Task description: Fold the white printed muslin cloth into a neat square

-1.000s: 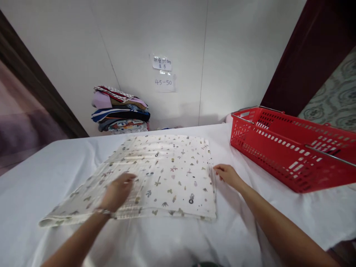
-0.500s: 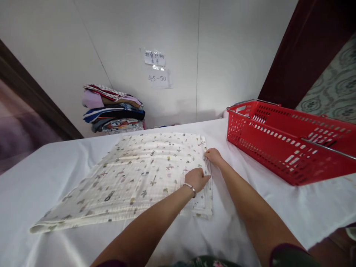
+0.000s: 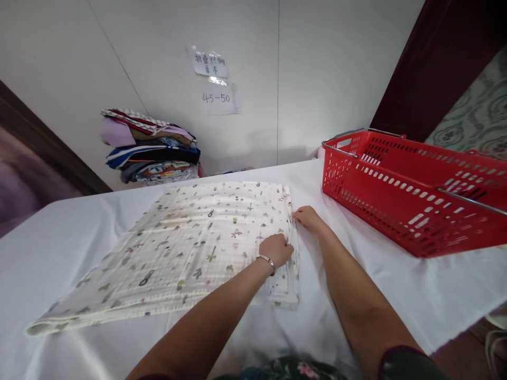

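A cream cloth [image 3: 190, 237] with small printed motifs lies folded in layers on the white-covered table [image 3: 325, 295]. Its long folded edge faces me and tapers to a rounded corner at the far left. My left hand [image 3: 276, 249], with a silver bracelet at the wrist, rests on the cloth near its right edge, fingers closed; the fingertips are partly hidden. At that same right edge, a little farther back, my right hand [image 3: 308, 218] pinches the layered border of the cloth.
A red perforated basket [image 3: 380, 203] with metal handles stands on the right of the table. Behind the table's back edge, a stack of folded clothes [image 3: 150, 150] rises against the wall. Two handwritten paper signs [image 3: 216, 98] are taped to that wall.
The camera view has shifted slightly. Both hands stay at the cloth's right edge with almost the same grip, and the cloth lies as before.
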{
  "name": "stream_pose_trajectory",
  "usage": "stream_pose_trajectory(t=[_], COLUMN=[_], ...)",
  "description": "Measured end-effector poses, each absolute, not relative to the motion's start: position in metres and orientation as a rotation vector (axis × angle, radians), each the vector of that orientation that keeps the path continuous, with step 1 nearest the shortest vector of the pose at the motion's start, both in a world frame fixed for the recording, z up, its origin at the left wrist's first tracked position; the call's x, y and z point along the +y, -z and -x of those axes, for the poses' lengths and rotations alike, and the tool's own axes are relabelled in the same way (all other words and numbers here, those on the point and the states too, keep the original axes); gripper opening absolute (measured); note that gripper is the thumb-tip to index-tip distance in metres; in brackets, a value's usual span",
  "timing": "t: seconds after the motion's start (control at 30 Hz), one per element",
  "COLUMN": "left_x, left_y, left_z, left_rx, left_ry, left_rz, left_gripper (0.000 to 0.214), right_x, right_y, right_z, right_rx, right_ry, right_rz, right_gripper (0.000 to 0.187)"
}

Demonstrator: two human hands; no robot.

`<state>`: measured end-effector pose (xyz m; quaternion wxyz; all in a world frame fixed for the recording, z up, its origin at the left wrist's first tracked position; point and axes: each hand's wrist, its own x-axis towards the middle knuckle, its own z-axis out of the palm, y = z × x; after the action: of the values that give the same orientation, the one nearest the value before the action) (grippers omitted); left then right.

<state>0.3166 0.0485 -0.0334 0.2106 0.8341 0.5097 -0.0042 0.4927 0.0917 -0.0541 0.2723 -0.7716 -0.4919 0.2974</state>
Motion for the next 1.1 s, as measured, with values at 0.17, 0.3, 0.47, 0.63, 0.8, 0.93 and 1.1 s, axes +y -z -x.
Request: stream_pose_trajectory(t=[0.17,0.3,0.47,0.63,0.8,0.93,1.1], left_x=[0.050,0.046,0.039,0.037,0.033,0.029,0.036], left_y=[0.036,0.039,0.035,0.028,0.024,0.023,0.022], left_z=[-0.313,-0.311,-0.311,-0.315,-0.319,-0.320,-0.317], left_rx=[1.416,1.436,1.324,1.308,1.337,1.329,1.342], left_ry=[-0.052,-0.155,-0.239,-0.012,0.119,0.145,0.162], left_rz=[-2.280,-2.257,-2.408,-2.517,-2.573,-2.620,-2.523], left_gripper=[0.015,0.011,0.036,0.019,0.033,0.036,0.023], right_x=[0.083,0.080,0.081,0.082,0.079,0.078,0.076], right_y=[0.044,0.038,0.036,0.035,0.031,0.033,0.035], right_z=[-0.490,-0.481,-0.476,-0.479,-0.478,-0.482,-0.491], right_rx=[-1.339,-1.366,-1.384,-1.397,-1.434,-1.450,-1.478], right_ry=[-0.971,-1.017,-1.029,-1.037,-1.113,-1.187,-1.240], right_rz=[2.074,2.072,2.084,2.091,2.042,2.014,1.999], right_gripper=[0.025,0.026,0.020,0.026,0.027,0.026,0.025])
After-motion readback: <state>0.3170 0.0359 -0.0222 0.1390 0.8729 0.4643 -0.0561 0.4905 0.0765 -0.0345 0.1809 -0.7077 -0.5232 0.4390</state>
